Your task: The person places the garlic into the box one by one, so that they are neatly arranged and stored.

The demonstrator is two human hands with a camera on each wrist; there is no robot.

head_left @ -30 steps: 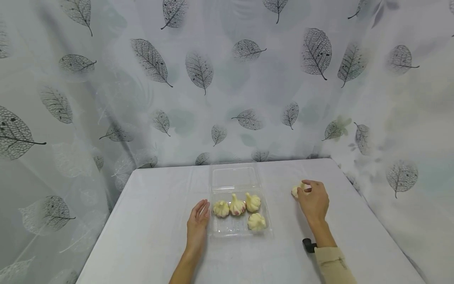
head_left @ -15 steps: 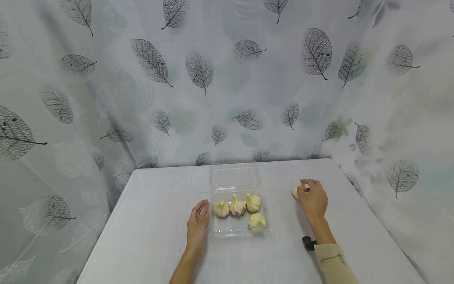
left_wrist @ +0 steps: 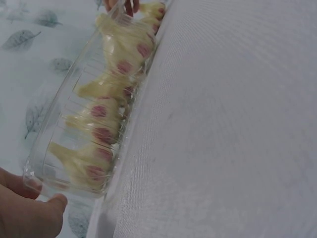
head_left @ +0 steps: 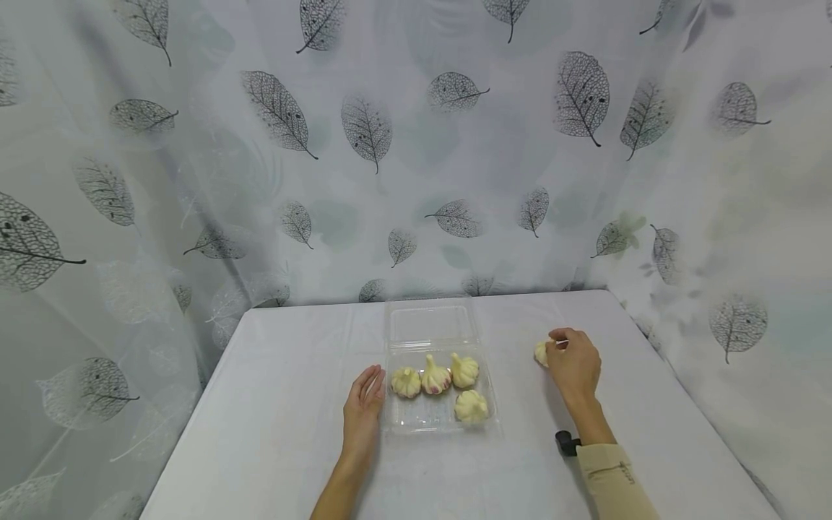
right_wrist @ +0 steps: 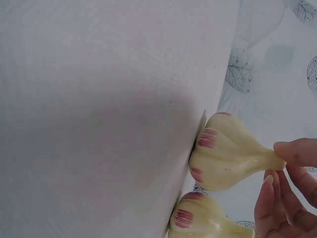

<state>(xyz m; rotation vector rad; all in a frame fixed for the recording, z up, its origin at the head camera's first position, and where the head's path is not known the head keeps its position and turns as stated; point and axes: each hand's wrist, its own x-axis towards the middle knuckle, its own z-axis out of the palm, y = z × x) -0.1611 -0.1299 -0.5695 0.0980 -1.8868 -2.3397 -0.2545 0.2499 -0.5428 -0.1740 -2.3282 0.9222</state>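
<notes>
The right hand (head_left: 576, 365) is pinching a garlic (right_wrist: 230, 156) by its stem, another bulb (right_wrist: 200, 218) sitting beside. The left hand (head_left: 362, 408), fingers straight, is touching a clear box (head_left: 416, 417) holding four bulbs (head_left: 435, 375).

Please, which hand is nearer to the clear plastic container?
Left. The left hand is at the left edge of the clear plastic container; the right hand is apart, to its right, pinching a garlic bulb.

Pinching a garlic bulb (right_wrist: 225, 156) by its stem (right_wrist: 267, 160) with the right grip (right_wrist: 292, 196), near another bulb (right_wrist: 200, 218) on the desk (right_wrist: 99, 109).
</notes>
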